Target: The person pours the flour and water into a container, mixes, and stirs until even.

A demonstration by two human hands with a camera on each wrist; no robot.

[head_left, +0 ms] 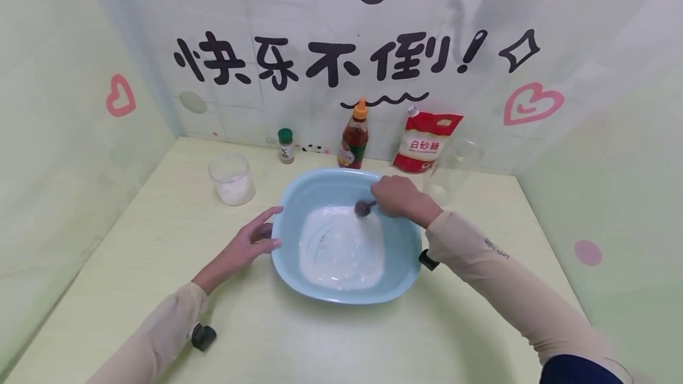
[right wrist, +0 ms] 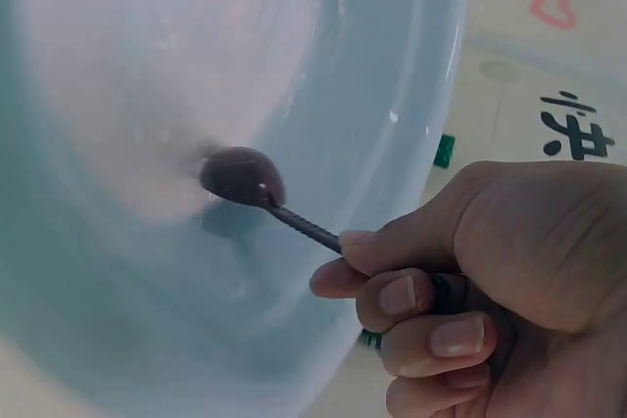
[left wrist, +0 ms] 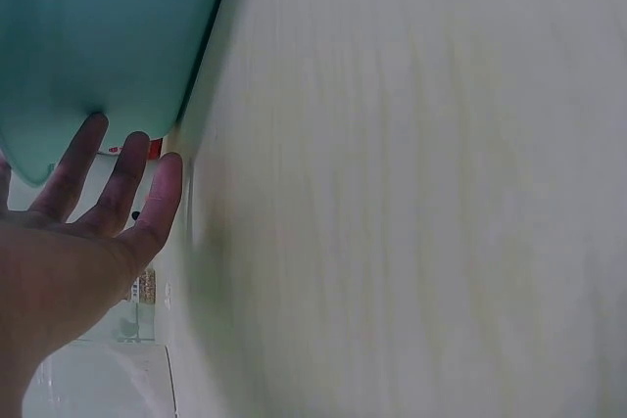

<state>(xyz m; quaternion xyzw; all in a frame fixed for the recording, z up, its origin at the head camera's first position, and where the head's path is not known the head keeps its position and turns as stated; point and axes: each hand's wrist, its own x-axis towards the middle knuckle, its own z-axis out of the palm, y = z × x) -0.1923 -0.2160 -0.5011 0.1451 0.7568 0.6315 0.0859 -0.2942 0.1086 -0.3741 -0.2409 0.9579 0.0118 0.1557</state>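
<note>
A light blue plastic basin [head_left: 290, 277] stands on the table, with a pool of white liquid [head_left: 341, 253] over its bottom. My right hand [head_left: 397, 195] grips the handle of a dark spoon [right wrist: 240, 175], fingers curled round it above the basin's far right side. The spoon's bowl is low in the basin, at the edge of the white liquid. At the basin's left side, my left hand [head_left: 251, 243] touches the outer wall with spread fingers. In the left wrist view those fingers [left wrist: 122, 183] look fairly straight against the wall.
Behind the basin stand a green-capped shaker [head_left: 286, 147], a sauce bottle [head_left: 354, 140] with an orange cap and a red-and-white sugar pouch [head_left: 425, 144]. A glass of white powder [head_left: 233, 181] is at left; a clear glass container [head_left: 443, 182] stands behind my right hand.
</note>
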